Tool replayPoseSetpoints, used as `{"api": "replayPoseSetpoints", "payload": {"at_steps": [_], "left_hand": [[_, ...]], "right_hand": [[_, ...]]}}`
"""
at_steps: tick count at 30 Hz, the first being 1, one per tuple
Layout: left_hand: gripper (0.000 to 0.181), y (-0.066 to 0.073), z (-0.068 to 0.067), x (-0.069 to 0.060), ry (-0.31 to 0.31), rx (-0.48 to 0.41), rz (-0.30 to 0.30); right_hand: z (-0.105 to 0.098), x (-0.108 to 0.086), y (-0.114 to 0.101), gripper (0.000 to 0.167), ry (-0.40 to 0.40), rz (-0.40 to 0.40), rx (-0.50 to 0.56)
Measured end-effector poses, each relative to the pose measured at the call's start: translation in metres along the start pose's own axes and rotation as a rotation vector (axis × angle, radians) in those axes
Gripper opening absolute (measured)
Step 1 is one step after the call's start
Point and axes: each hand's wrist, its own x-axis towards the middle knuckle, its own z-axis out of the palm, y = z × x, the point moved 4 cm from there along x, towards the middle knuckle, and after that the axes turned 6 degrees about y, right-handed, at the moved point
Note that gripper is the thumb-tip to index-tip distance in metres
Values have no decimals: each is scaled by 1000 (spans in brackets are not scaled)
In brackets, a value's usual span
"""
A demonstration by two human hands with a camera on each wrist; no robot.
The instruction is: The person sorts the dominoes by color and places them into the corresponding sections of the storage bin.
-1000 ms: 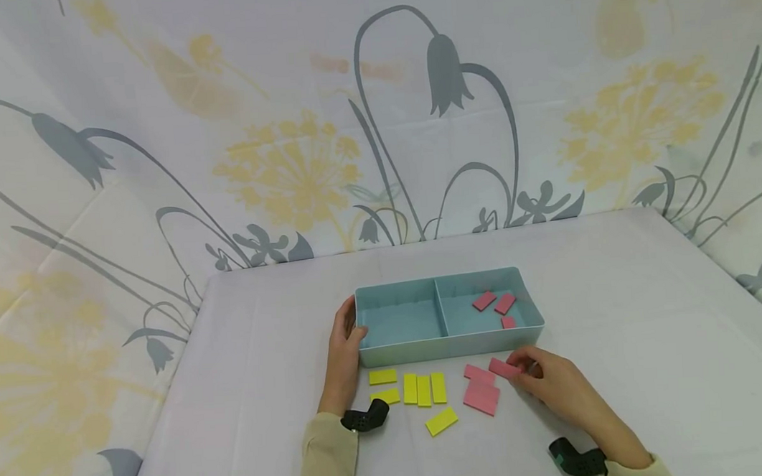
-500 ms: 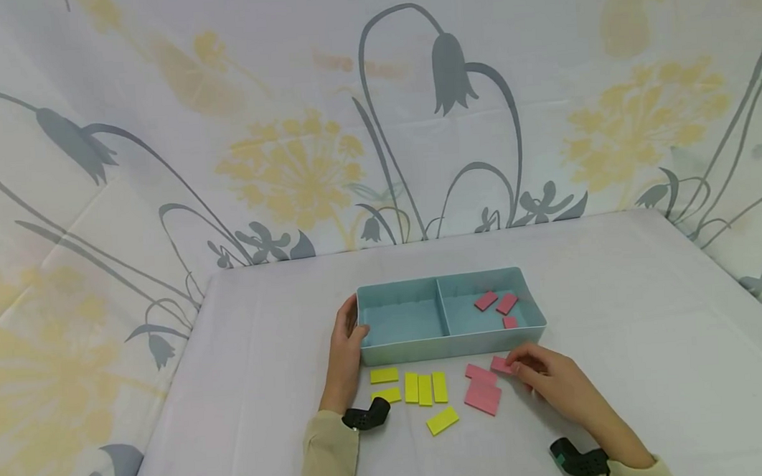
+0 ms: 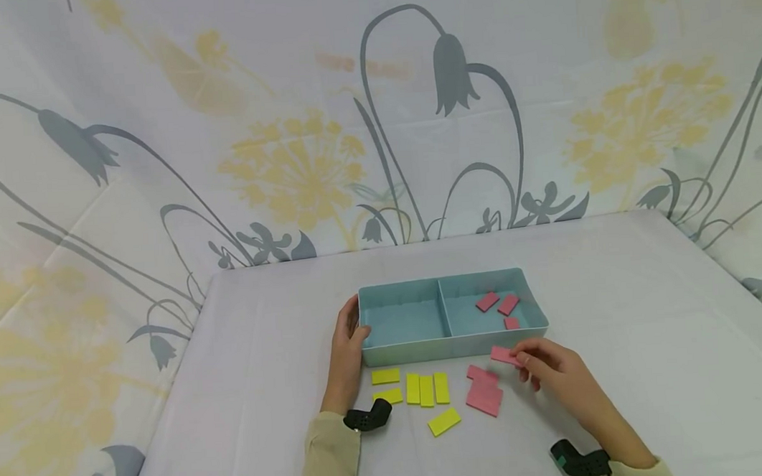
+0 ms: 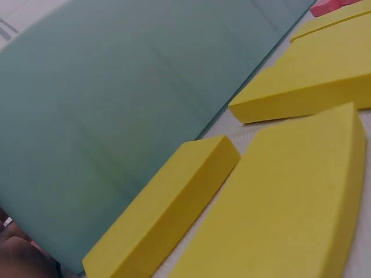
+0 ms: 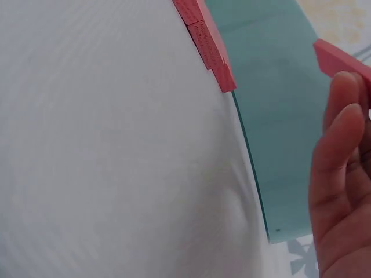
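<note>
Pink at the fingertips: pinches a single tile by one end between thumb and fingers of the right hand, leaving the other end free, probably a hold light enough for so small and flat a piece. Holds it raised off the white table, just in front of the long side of a blue-green box; cannot tell of any touch between the two. Grips the box by its left end with the left hand, thumb hooked over the top and fingers along the outside, presumably to steady it. Has three pink tiles lying loosely in the right compartment, to one side of the divider, perhaps for grouping by colour. Has a cluster of pink tiles in front of the box's right half, some touching, and yellow tiles in front of its left half: three side by side, two nearer the left hand, one set apart toward the body. Seems laid out thus, near both hands, for an easy reach. Wears black devices at the wrists, well back from the fingers, presumably so as not to hinder the grip
</note>
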Motion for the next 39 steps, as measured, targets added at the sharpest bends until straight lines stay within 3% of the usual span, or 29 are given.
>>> {"api": "replayPoseSetpoints", "payload": {"at_steps": [16, 23, 30, 39], "left_hand": [[52, 2, -1, -1, -12, -6, 27], [52, 21, 1, -9, -40, -8, -1], [52, 0, -1, -1, -24, -10, 15], [53, 0, -1, 0, -17, -7, 21]], "right_hand": [[2, -1, -9, 19, 39, -117, 203], [4, -1, -7, 21, 85, -127, 211], [7, -1, -8, 25, 90, -94, 205], [8, -1, -9, 27, 87, -76, 180]]}}
